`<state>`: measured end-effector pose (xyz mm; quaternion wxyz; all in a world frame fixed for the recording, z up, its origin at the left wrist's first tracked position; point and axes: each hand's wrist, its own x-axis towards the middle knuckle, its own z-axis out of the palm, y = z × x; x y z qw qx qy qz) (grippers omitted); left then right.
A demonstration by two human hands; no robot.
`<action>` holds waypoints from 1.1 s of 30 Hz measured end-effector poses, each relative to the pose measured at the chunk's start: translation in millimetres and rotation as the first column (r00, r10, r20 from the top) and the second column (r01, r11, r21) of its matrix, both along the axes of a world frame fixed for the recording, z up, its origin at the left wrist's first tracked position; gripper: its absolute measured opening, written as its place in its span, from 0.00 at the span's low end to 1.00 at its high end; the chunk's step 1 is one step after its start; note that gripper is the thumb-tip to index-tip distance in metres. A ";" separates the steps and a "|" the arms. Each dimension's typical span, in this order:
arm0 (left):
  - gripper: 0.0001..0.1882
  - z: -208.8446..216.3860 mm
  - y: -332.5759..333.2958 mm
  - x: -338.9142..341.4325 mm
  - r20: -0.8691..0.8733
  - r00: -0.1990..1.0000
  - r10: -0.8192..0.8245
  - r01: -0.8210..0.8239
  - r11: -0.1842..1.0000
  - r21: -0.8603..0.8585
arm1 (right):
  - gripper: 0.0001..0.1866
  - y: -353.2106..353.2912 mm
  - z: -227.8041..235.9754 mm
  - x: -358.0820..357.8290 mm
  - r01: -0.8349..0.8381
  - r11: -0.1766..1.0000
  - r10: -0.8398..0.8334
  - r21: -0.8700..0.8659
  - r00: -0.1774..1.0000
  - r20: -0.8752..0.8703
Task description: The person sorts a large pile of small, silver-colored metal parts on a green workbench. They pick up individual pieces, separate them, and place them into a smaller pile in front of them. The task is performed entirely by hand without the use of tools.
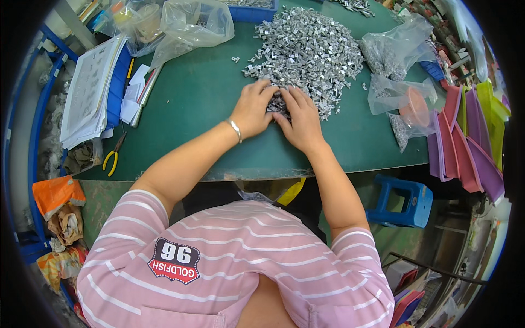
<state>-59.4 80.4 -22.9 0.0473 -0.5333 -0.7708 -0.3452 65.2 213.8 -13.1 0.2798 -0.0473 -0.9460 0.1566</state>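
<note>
A large heap of small silvery metal parts (307, 52) is spread over the green table (202, 104). At its near edge, my left hand (252, 111) and my right hand (302, 120) curve toward each other, thumbs almost meeting. Between them they cup a clump of the metal parts (277, 103). The fingers are bent around this clump, and some fingertips disappear among the pieces. A bracelet (235, 131) circles my left wrist.
Clear plastic bags (391, 52) of parts lie right of the heap, by stacked coloured trays (456, 131). Papers (93, 90) and yellow-handled pliers (113, 156) are at left. A blue bin (251, 13) stands behind; a blue stool (402, 202) is below the table edge.
</note>
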 end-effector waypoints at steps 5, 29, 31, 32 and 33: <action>0.36 7.8 -45.0 48.4 0.038 0.997 -0.069 0.069 0.998 0.002 | 0.30 -38.3 13.7 45.8 -0.072 0.996 0.075 -0.043 0.994 0.079; 0.07 20.1 -94.6 79.9 0.676 0.726 -0.124 0.054 0.991 0.124 | 0.09 -55.2 -4.7 96.8 0.075 0.905 -0.091 -0.419 0.996 -0.018; 0.07 20.2 -100.5 82.0 0.648 0.742 -0.171 0.086 0.983 0.161 | 0.08 -58.8 1.5 105.4 0.047 0.869 -0.060 -0.493 0.998 -0.009; 0.07 20.1 -103.2 83.1 0.586 0.788 -0.188 0.107 0.980 0.170 | 0.08 -60.6 5.9 111.1 0.013 0.859 -0.012 -0.512 1.000 0.004; 0.08 20.3 -105.5 84.1 0.521 0.829 -0.205 0.130 0.976 0.177 | 0.08 -61.6 8.0 116.4 -0.020 0.847 0.034 -0.532 0.999 0.016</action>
